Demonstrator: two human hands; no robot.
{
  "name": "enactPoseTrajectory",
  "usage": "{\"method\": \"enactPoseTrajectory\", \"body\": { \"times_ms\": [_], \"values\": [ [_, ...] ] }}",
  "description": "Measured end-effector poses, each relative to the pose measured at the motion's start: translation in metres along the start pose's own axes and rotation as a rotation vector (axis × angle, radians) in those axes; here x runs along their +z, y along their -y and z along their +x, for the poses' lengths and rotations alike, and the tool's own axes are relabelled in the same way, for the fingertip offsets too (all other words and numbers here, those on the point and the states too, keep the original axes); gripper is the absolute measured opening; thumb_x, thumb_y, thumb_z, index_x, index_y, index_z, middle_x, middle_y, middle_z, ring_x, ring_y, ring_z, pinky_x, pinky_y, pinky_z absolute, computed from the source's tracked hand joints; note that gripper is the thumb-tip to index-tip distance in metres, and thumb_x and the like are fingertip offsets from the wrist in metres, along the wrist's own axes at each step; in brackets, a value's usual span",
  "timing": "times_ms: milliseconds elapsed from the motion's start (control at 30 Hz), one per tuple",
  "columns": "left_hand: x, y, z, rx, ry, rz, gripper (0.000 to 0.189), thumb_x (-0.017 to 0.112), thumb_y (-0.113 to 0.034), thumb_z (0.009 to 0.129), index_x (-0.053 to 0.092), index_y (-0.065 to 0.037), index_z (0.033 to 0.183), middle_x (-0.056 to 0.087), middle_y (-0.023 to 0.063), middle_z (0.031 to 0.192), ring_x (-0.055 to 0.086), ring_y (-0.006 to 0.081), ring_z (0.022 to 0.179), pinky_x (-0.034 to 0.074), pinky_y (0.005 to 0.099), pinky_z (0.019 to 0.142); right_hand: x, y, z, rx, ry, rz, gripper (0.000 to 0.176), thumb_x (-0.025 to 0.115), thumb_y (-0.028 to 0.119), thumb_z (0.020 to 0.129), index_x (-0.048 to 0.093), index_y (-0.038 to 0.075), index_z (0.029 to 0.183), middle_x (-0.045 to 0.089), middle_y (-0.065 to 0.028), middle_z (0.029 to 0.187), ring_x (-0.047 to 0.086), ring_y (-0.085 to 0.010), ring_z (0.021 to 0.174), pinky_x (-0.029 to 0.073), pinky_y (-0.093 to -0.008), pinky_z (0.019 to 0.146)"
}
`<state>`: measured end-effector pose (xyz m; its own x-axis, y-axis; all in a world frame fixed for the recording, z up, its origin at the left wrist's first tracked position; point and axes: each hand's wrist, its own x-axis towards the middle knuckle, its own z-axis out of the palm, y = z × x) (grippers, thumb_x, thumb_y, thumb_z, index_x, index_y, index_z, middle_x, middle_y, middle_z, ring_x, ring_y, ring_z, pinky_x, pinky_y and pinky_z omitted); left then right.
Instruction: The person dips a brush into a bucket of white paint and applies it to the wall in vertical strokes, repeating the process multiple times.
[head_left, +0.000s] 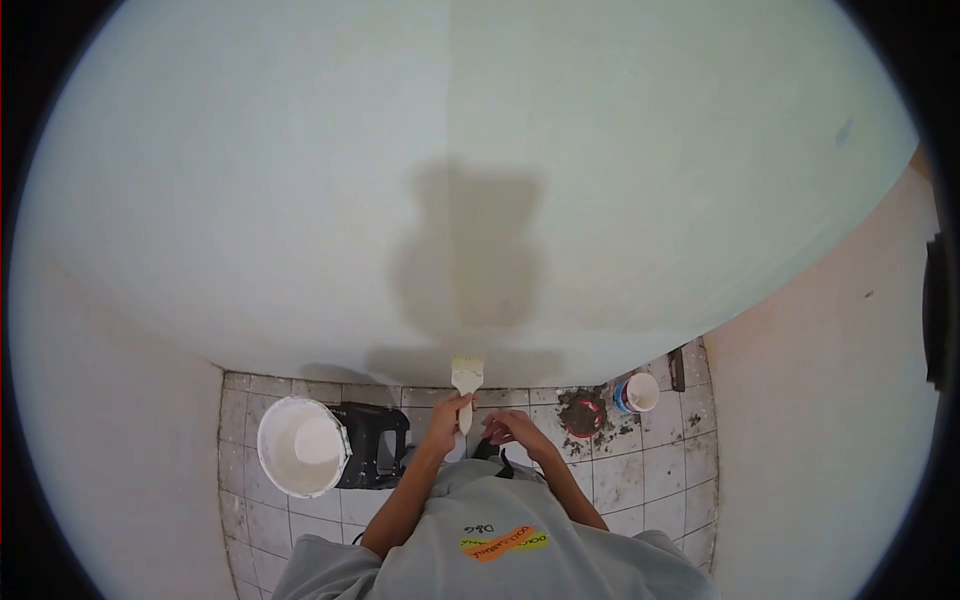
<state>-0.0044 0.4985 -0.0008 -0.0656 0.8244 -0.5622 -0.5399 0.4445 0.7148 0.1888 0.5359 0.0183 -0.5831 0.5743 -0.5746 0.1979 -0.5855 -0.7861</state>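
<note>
My left hand is closed around the handle of a paintbrush, whose pale bristles point up at the foot of the wall. Close by on the right, my right hand has loosely bent fingers held apart, with nothing seen in them. A white bucket stands to the left of my hands, pale paint inside it. The wall carries a whiter area on the left and a greener one on the right.
Beside the bucket is a black plastic stool. On the tiled floor to the right lie a red round item amid dark dirt, a small paint tub and a dark strip. Side walls rise on both sides.
</note>
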Motion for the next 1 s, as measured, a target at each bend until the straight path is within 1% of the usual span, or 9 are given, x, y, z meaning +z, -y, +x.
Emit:
{"method": "enactPoseTrajectory", "body": {
  "times_ms": [67,167,267,467,567,667,800,867,1000],
  "values": [
    [-0.008,-0.01,-0.016,-0.095,-0.03,0.062,0.029,0.061,-0.03,0.091,0.064,-0.009,0.112,0.063,0.0004,0.085,0.06,0.0126,0.076,0.047,0.0288,0.069,0.023,0.023,0.0,0.011,0.082,-0.029,0.04,0.054,0.043,0.095,0.065,0.005,0.1,0.069,-0.0072,0.088,0.064,-0.0123,0.071,0.053,-0.0249,0.068],
    [-0.021,-0.026,-0.034,-0.118,-0.018,0.076,0.029,0.062,-0.031,0.09,0.066,-0.01,0.11,0.064,0.0006,0.091,0.061,0.0128,0.079,0.047,0.0289,0.07,0.053,0.027,0.018,0.017,0.106,-0.096,0.036,0.057,0.041,0.094,0.064,0.006,0.099,0.066,-0.0029,0.084,0.062,-0.0101,0.07,0.052,-0.0236,0.068],
    [-0.029,-0.043,-0.051,-0.051,-0.023,0.141,0.028,0.062,-0.031,0.091,0.067,-0.01,0.109,0.065,0.0012,0.092,0.061,0.0134,0.078,0.047,0.0286,0.068,0.078,0.022,0.028,-0.092,0.141,-0.1,0.028,0.059,0.036,0.094,0.063,0.008,0.098,0.062,0.0006,0.082,0.06,-0.0081,0.071,0.051,-0.0233,0.069],
    [-0.079,-0.048,-0.057,-0.048,-0.066,0.331,0.024,0.059,-0.027,0.093,0.067,-0.009,0.106,0.068,0.003,0.084,0.063,0.0138,0.071,0.049,0.0293,0.064,0.112,0.007,0.034,-0.103,0.104,0.063,0.025,0.059,0.03,0.095,0.061,0.007,0.103,0.062,0.0009,0.085,0.059,-0.0074,0.074,0.05,-0.0236,0.071],
    [-0.097,-0.047,-0.065,0.454,-0.16,0.699,0.019,0.058,-0.018,0.09,0.068,-0.005,0.1,0.067,0.0047,0.078,0.062,0.0125,0.068,0.049,0.0276,0.062,0.127,0.002,0.036,-0.132,0.034,0.093,0.023,0.058,0.026,0.096,0.059,0.005,0.104,0.063,-0.0009,0.085,0.061,-0.0087,0.072,0.053,-0.0262,0.07],
    [-0.104,-0.064,-0.075,0.429,-0.116,0.663,0.017,0.057,-0.011,0.087,0.067,-0.002,0.097,0.066,0.0059,0.074,0.061,0.011,0.065,0.048,0.0265,0.061,0.132,0.001,0.031,-0.136,-0.022,0.172,0.028,0.057,0.024,0.096,0.056,0.002,0.114,0.066,-0.0051,0.092,0.065,-0.0118,0.08,0.054,-0.0278,0.077],
    [-0.113,-0.067,-0.081,0.285,-0.059,0.521,0.02,0.062,-0.019,0.089,0.067,-0.004,0.101,0.067,0.0036,0.079,0.059,0.0105,0.067,0.047,0.026,0.062,0.127,0.012,0.01,-0.194,-0.064,0.237,0.037,0.056,0.013,0.095,0.045,0.001,0.128,0.069,-0.0167,0.101,0.069,-0.0189,0.079,0.056,-0.0316,0.075],
    [-0.107,-0.065,-0.082,0.174,-0.019,0.386,0.023,0.064,-0.024,0.089,0.067,-0.005,0.103,0.067,0.0023,0.082,0.058,0.0101,0.068,0.046,0.0258,0.062,0.125,0.016,0.002,-0.218,-0.107,0.176,0.036,0.056,0.012,0.095,0.045,0.002,0.128,0.069,-0.0154,0.1,0.069,-0.0197,0.078,0.056,-0.032,0.075],
    [-0.067,-0.062,-0.072,0.126,0.103,0.232,0.027,0.064,-0.028,0.092,0.066,-0.005,0.104,0.066,0.0035,0.084,0.057,0.0099,0.069,0.045,0.0254,0.061,0.141,0.011,-0.005,-0.294,-0.185,0.241,0.037,0.054,0.009,0.095,0.045,0.004,0.13,0.068,-0.012,0.102,0.068,-0.0186,0.083,0.056,-0.0304,0.073]
  ]
}}
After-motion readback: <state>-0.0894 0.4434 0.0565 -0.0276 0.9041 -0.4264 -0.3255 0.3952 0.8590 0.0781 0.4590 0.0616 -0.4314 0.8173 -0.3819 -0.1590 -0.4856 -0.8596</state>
